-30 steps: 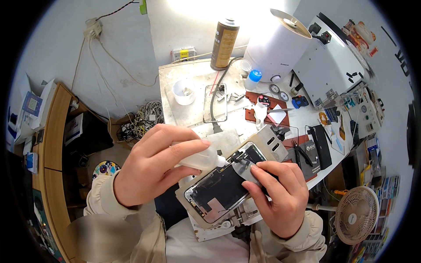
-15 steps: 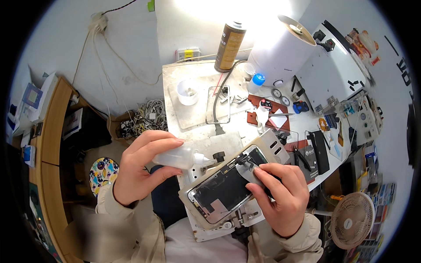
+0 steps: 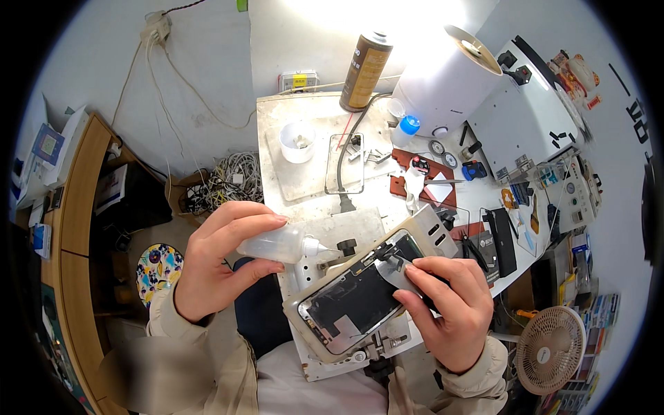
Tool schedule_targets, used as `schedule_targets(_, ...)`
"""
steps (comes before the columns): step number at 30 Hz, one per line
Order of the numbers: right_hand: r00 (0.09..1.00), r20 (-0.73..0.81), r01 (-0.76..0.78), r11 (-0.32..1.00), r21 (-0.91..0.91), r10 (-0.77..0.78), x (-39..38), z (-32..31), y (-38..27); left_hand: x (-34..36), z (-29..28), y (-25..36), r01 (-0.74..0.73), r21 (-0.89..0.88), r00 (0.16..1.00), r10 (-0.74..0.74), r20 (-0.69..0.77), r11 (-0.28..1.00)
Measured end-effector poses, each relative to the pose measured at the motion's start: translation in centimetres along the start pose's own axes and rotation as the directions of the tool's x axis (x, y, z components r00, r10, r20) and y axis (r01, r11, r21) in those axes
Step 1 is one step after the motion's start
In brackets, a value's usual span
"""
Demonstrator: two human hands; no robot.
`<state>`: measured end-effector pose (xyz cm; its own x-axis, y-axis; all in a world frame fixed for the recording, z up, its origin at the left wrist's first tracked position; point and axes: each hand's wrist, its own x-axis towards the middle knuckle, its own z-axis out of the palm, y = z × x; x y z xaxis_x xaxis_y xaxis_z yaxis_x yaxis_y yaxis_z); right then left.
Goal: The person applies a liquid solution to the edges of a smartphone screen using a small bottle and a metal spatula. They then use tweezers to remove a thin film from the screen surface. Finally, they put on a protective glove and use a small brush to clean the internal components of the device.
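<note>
In front of me a phone screen assembly (image 3: 353, 297) with a black back lies tilted on a beige holder (image 3: 299, 309) fixed to a metal clamping stand (image 3: 365, 353). My left hand (image 3: 225, 259) pinches a translucent squeeze bottle (image 3: 273, 243) between thumb and fingers, its thin nozzle aimed toward the phone's upper edge. Between the thumb and fingers of my right hand (image 3: 449, 304) is a thin grey metal sheet (image 3: 393, 272), its end against the screen assembly near the dark flex cable at the top. Where the sheet's edge touches exactly is hard to make out.
Behind stand a white tub (image 3: 297, 142), a brown spray can (image 3: 365, 71), a blue-capped bottle (image 3: 406, 130) and a large white cylindrical appliance (image 3: 443, 79). A bare metal frame (image 3: 344, 164) lies beneath a black cable. Pliers (image 3: 474, 254) and a fan (image 3: 551, 349) are at right.
The squeeze bottle and my left hand have shifted slightly left. My right hand has moved a little to the right and down, still holding the metal sheet.
</note>
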<state>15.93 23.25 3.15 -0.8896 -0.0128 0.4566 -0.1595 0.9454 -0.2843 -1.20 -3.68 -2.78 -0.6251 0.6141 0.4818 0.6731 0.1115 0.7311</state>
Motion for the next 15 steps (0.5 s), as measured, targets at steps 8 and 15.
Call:
schedule_targets(8,1.0,0.006,0.0,1.0,0.001,0.0,0.04,0.0,-0.01,-0.04,-0.08,-0.03,0.0,0.005,1.0,0.0,0.002,1.0)
schedule_targets(15,1.0,-0.004,-0.002,1.0,-0.001,0.002,-0.13,0.18,-0.08,-0.06,0.01,-0.11,-0.001,-0.009,1.0,0.001,0.0,1.0)
